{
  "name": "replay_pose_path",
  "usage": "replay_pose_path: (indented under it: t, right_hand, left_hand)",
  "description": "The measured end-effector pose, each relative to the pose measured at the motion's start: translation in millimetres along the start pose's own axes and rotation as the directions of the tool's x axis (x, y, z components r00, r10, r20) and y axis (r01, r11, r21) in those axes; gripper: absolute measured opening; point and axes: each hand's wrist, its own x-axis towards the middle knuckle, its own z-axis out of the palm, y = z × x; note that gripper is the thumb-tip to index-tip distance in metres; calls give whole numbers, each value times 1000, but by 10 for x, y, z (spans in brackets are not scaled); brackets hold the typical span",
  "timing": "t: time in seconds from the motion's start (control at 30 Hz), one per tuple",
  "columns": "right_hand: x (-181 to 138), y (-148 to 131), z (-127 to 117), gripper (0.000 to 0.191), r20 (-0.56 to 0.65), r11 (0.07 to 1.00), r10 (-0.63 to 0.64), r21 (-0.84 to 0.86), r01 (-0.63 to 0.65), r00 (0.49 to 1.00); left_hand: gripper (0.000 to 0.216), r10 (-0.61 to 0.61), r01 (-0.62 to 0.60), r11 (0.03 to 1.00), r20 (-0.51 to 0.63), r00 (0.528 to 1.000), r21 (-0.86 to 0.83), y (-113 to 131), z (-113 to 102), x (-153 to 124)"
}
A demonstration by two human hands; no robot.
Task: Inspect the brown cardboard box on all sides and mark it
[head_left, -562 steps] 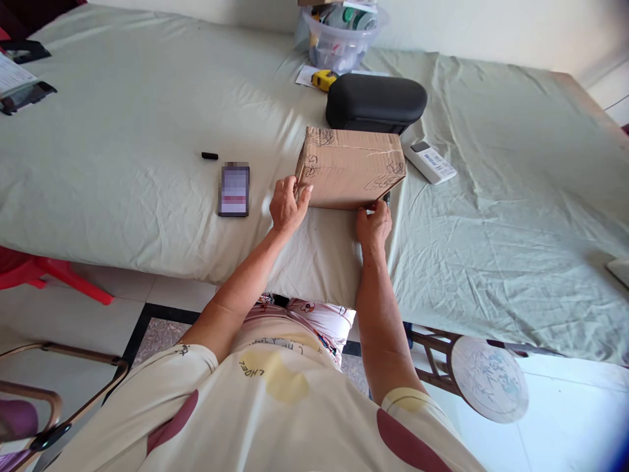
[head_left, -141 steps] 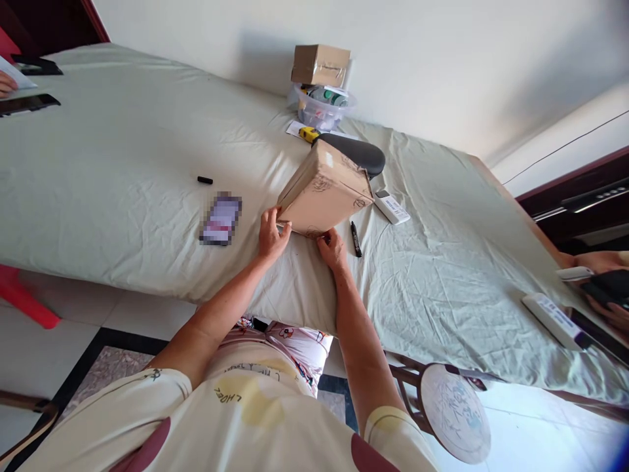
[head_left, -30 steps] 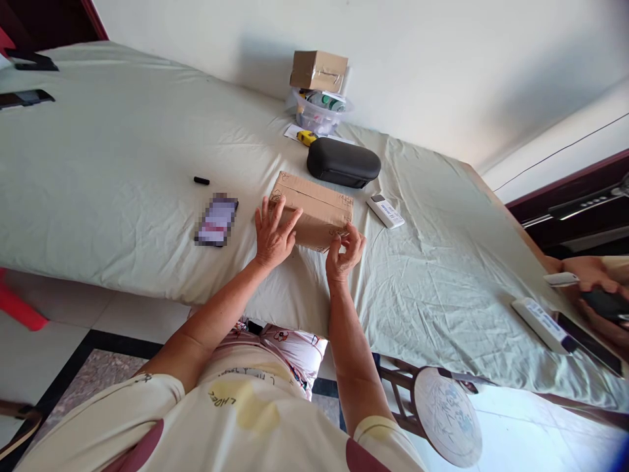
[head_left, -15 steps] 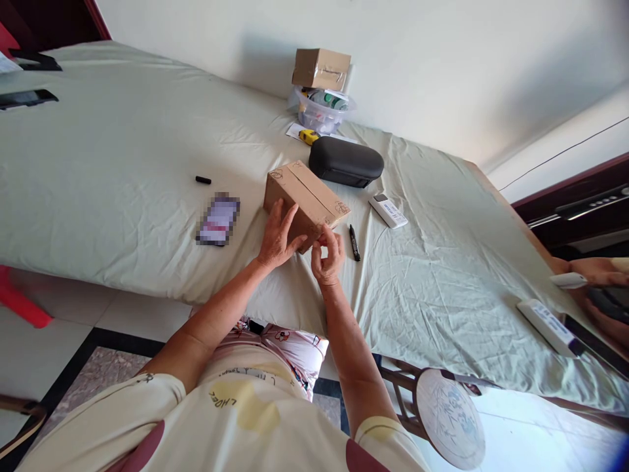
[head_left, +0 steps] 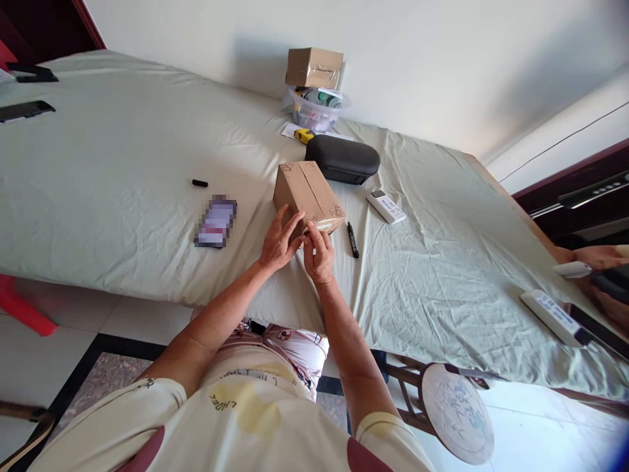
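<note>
A brown cardboard box (head_left: 314,193) with dark scribbles at its top corners sits on the cloth before me. My left hand (head_left: 279,242) is round its near left corner, index and middle fingers against the long side, thumb reaching toward the near end. At that near end, my right hand (head_left: 318,252) has thumb and index finger pinched together by the box edge; anything between them is too small to make out. A shiny strip shows on the near end beside the right fingertips. Right of the box lies a black marker (head_left: 352,240), its tip bare.
Behind the box are a black case (head_left: 343,159), a yellow tool (head_left: 304,136) and a plastic tub (head_left: 314,117) topped by another carton (head_left: 314,67). A phone (head_left: 216,223) and black cap (head_left: 199,183) lie left, a white device (head_left: 386,207) right. Another person's hand (head_left: 597,254) shows far right.
The box has turned slightly, its near end now facing more toward me. My right hand has moved left along that end, closer to my left thumb.
</note>
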Motion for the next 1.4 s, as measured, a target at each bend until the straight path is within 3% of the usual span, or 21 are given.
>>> replay_pose_path:
  t: [0.43, 0.63, 0.8, 1.03, 1.2, 1.4]
  right_hand:
    - [39, 334, -148, 58, -187, 957, 260, -84, -279, 947]
    - [31, 331, -104, 61, -226, 957, 273, -38, -289, 935]
    - [37, 325, -115, 50, -231, 955, 284, -18, -296, 931]
    - [21, 412, -85, 40, -74, 901, 431, -16, -433, 899]
    - [14, 455, -119, 47, -54, 872, 489, -13, -490, 871]
    - [18, 487, -176, 50, -63, 853, 521, -5, -522, 851]
  left_hand:
    - [55, -24, 24, 997, -4, 1000, 77, 44, -27, 6]
    - [56, 3, -3, 1000, -30, 1000, -8, 16, -28, 1]
    - [54, 2, -13, 992, -87, 996, -126, -7, -22, -11]
    - [52, -185, 124, 925, -141, 973, -360, -13, 9, 3]
    - [54, -323, 213, 800, -103, 941, -560, -44, 69, 17]
    - [50, -386, 235, 746, -117, 915, -623, -84, 53, 57]
